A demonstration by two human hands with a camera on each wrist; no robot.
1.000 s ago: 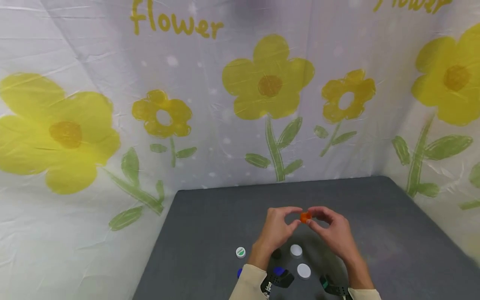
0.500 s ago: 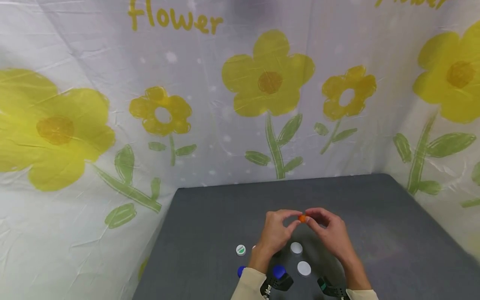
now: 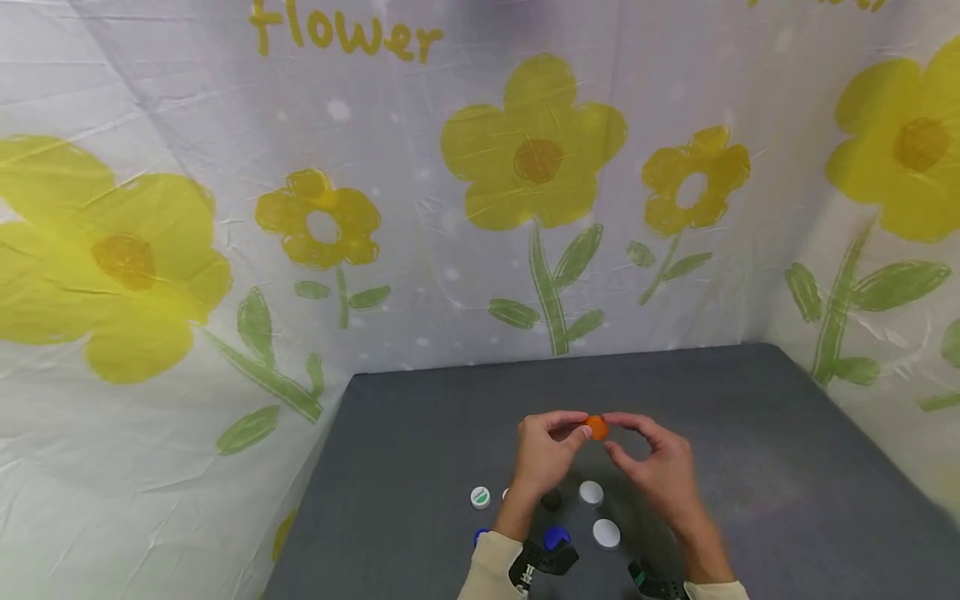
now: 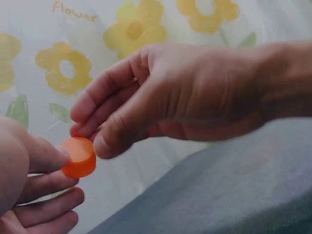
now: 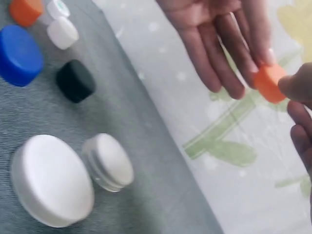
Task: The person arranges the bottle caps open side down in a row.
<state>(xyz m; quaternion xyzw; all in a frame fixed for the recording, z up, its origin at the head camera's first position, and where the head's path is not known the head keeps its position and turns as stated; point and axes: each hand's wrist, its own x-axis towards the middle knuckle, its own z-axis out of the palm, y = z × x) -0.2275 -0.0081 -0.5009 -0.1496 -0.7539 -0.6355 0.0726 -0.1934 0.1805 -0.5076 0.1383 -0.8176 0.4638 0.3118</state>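
A small orange bottle cap (image 3: 597, 427) is held up over the table between both hands. My left hand (image 3: 542, 454) pinches it between thumb and fingers, and the left wrist view shows the cap's smooth top (image 4: 78, 148). My right hand (image 3: 663, 467) reaches in from the other side. Its index fingertip is right at the cap's edge, while its thumb stands slightly apart below in the head view. Seen from the right wrist, one right-hand fingertip (image 5: 292, 87) overlaps the orange cap's side.
On the grey table (image 3: 420, 433) below lie a green-printed white cap (image 3: 480, 497), a black cap (image 3: 551, 500), a blue cap (image 3: 557, 537) and two larger white lids (image 3: 591, 493). Another orange cap (image 5: 27, 12) lies near them. A flower-printed curtain (image 3: 450, 333) stands behind the table.
The orange cap has moved a little to the left and shows more of itself. My left fingers have closed further on it; my right thumb has come away from it.
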